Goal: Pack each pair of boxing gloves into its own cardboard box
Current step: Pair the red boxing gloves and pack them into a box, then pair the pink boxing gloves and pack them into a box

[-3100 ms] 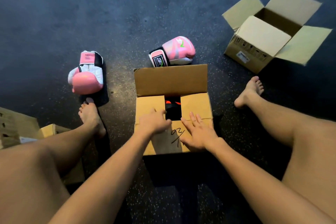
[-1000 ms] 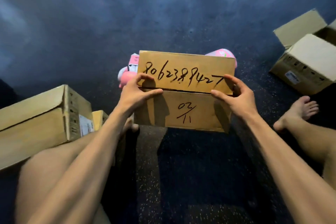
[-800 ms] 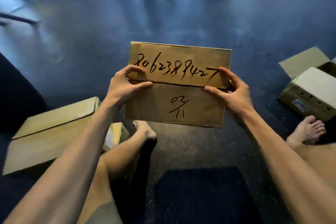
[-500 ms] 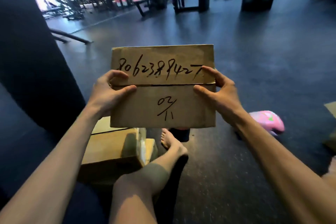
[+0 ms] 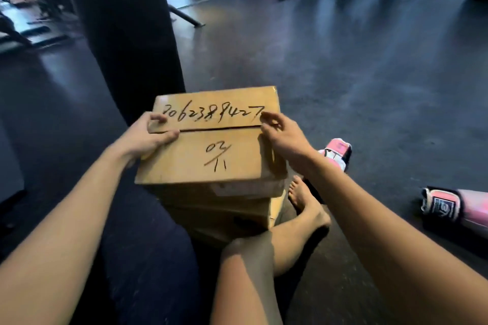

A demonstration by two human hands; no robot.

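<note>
A closed cardboard box (image 5: pixel 211 150) with black handwritten numbers on its flaps rests on top of a stack of other cardboard boxes (image 5: pixel 224 211) to my left front. My left hand (image 5: pixel 148 137) grips the box's left edge, thumb on top by the flap seam. At the right edge my right hand (image 5: pixel 282 137) holds it, thumb and forefinger on the top flaps. One pink and white boxing glove (image 5: pixel 336 154) lies on the floor just behind my right forearm. A second pink glove (image 5: pixel 454 208) lies at the far right, cuff toward me.
A thick black column or punching bag (image 5: pixel 126 34) stands right behind the stack. My bare left foot (image 5: pixel 306 206) lies beside the stack's right side. Dark rubber gym floor (image 5: pixel 369 74) spreads to the right, with benches and machines far back.
The flaps were folded shut, then both hands lifted the box, carried it to the left and set it down onto the stack. My view swung left, so the open box is out of view.
</note>
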